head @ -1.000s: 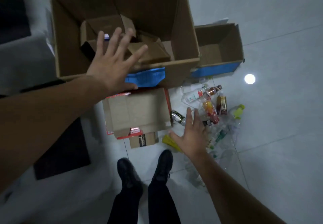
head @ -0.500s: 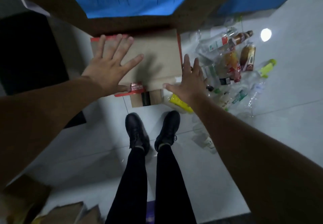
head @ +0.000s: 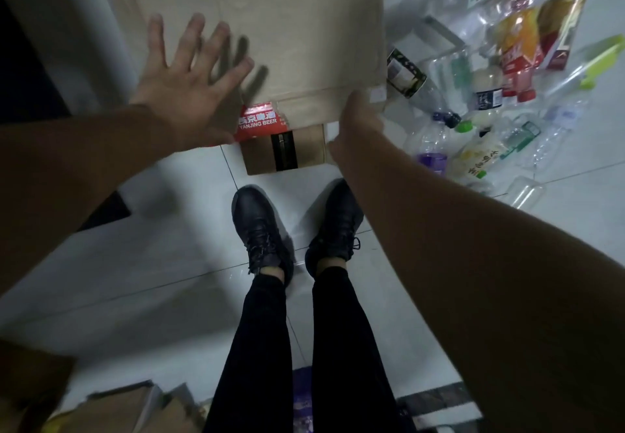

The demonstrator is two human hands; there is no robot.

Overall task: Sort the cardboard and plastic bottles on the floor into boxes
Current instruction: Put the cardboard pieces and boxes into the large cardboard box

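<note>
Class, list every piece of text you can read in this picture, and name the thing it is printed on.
"YANJING BEER": white letters on the red flap of the flattened cardboard.
Chinese characters above it: too blurred to read.
Labels on the plastic bottles: too small or blurred to read.

The left hand (head: 189,84) hangs with fingers spread over the left part of a flattened cardboard sheet (head: 287,26) on the tiled floor (head: 162,263); whether it touches is unclear. The right hand (head: 358,121) closes on the sheet's near right corner. A red beer flap (head: 258,121) and a small box (head: 284,152) lie at the sheet's near edge. Plastic bottles (head: 490,101) are scattered to the right. Two black shoes (head: 260,229) stand just below the box.
</note>
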